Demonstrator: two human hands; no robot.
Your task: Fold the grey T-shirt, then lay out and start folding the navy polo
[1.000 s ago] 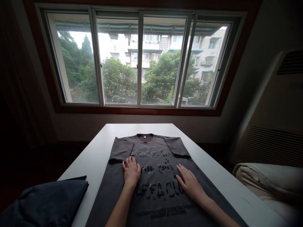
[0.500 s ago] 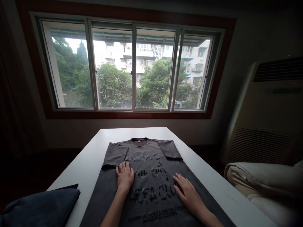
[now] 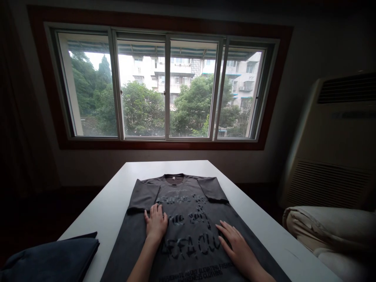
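A dark grey T-shirt point(image 3: 188, 231) with black lettering lies spread flat, front up, its collar toward the window and both sleeves folded inward over the chest. My left hand point(image 3: 156, 222) rests on the shirt just below the left sleeve, fingers stretched out and slightly apart. On the right side of the print lies my right hand point(image 3: 235, 243), flat with its fingers extended. Neither hand grips the fabric. The shirt's lower hem is out of view.
The white table point(image 3: 114, 196) runs toward the window point(image 3: 167, 90). A folded dark blue garment point(image 3: 55, 258) lies at the table's left edge. To the right are a pale cushioned seat point(image 3: 331, 223) and a tall standing air conditioner point(image 3: 335, 145).
The view has tilted up very slightly, so everything sits a little lower. Both hands stay on the shirt in nearly the same places, and the shirt looks the same.
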